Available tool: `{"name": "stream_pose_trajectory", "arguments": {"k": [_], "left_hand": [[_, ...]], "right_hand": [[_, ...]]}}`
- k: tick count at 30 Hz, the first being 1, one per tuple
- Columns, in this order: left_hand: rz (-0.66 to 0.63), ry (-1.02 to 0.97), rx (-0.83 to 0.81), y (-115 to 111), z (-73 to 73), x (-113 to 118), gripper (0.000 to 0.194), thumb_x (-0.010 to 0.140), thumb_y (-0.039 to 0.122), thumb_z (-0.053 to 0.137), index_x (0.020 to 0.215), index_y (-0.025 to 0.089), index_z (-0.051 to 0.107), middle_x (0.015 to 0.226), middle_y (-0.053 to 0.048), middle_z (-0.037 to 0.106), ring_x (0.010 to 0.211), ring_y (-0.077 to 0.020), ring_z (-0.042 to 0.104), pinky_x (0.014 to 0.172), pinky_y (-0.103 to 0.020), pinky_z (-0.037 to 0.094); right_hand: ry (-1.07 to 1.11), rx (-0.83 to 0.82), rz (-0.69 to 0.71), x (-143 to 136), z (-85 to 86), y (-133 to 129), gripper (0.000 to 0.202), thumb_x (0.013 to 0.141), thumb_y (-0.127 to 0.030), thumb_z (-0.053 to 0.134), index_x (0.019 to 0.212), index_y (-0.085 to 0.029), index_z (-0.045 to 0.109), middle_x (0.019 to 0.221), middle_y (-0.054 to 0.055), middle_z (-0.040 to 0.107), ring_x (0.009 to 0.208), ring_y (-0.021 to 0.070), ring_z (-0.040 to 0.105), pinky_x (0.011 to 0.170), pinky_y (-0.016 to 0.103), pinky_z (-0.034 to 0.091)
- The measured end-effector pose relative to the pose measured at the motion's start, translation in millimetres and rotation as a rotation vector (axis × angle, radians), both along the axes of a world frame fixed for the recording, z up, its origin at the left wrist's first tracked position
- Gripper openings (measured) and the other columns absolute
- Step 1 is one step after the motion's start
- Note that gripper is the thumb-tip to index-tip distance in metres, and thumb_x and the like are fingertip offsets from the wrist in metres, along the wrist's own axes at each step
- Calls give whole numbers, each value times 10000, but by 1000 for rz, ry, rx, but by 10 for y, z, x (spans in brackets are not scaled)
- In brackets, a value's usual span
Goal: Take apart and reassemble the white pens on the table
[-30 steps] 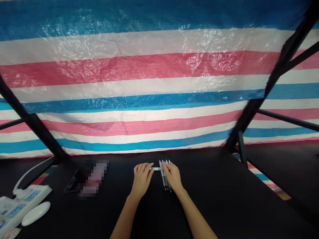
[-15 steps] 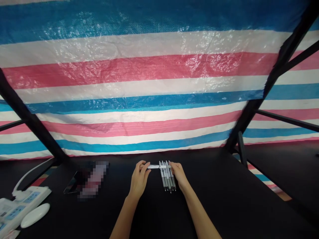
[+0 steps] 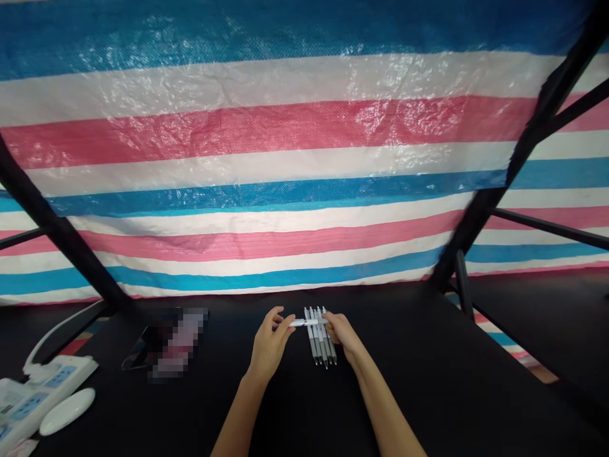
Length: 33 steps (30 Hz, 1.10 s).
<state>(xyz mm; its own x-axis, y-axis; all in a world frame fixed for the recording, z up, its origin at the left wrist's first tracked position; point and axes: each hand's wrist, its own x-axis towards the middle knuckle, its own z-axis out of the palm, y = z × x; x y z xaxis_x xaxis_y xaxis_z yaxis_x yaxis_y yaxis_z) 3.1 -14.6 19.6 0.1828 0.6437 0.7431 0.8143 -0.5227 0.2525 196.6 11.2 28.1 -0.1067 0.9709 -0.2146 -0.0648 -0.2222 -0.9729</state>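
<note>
Held level between my two hands is a white and grey pen (image 3: 311,322). My left hand (image 3: 271,339) pinches its left end with the thumb and a finger, the other fingers raised and curved. Around the grey right end, the fingers of my right hand (image 3: 343,333) are closed, hiding the tip. Beneath this pen, several similar pens (image 3: 322,349) lie side by side on the black table (image 3: 295,406), their grey tips toward me and white tops away.
At the left stand a white power strip (image 3: 45,393) with a cable and a white oval object (image 3: 67,411). A dark flat device (image 3: 143,349), partly blurred out, lies behind them. Black frame bars (image 3: 469,235) and a striped plastic sheet (image 3: 266,247) bound the back.
My left thumb and finger have shifted right along the pen, so less of its white end shows. The pen sits slightly lower in view. The row of pens is unchanged.
</note>
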Motion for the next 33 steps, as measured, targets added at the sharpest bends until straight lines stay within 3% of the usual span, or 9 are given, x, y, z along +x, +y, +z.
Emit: {"name": "stream_pose_trajectory", "arguments": {"k": [8, 16, 20, 25, 29, 33], "left_hand": [[-6, -62, -63, 10, 14, -44, 279, 887, 347, 417, 914, 211, 659, 1002, -76, 564, 779, -148, 568, 683, -262, 496], [-42, -69, -190, -1, 76, -55, 315, 910, 302, 351, 783, 198, 619, 824, -50, 575, 767, -159, 544, 700, -280, 457], [-98, -222, -330, -2, 74, -53, 278, 898, 327, 370, 838, 202, 610, 829, -42, 594, 777, -161, 559, 726, -284, 455], [-134, -564, -514, 38, 41, -43, 289, 829, 404, 479, 989, 193, 595, 832, -38, 626, 712, -151, 584, 683, -267, 470], [-187, -671, -567, 62, 38, -54, 295, 820, 435, 465, 816, 174, 602, 699, -22, 605, 680, -156, 584, 661, -262, 457], [-126, -674, -558, 62, 41, -69, 407, 831, 491, 404, 606, 175, 527, 578, -13, 551, 595, -149, 547, 601, -259, 428]], "right_hand": [[-23, 29, 33, -25, 17, -19, 415, 698, -390, 466, 397, -230, 227, 351, -104, 154, 339, 31, 98, 396, 238, 60], [-209, 251, -91, -83, 11, -39, 405, 715, -442, 441, 463, -231, 206, 451, -80, 152, 435, 63, 132, 436, 248, 110], [-228, 359, -133, -92, -30, -13, 421, 736, -474, 426, 499, -228, 181, 494, -66, 146, 474, 75, 138, 454, 245, 128], [-225, 370, -137, -60, -64, 13, 432, 749, -485, 422, 496, -228, 185, 494, -61, 153, 476, 81, 148, 448, 241, 135], [-228, 383, -149, -60, -63, 4, 453, 751, -501, 432, 502, -230, 167, 497, -61, 142, 478, 82, 138, 438, 238, 132], [-248, 410, -123, -84, -48, -9, 445, 759, -492, 440, 497, -224, 200, 501, -55, 172, 481, 85, 167, 439, 236, 142]]}}
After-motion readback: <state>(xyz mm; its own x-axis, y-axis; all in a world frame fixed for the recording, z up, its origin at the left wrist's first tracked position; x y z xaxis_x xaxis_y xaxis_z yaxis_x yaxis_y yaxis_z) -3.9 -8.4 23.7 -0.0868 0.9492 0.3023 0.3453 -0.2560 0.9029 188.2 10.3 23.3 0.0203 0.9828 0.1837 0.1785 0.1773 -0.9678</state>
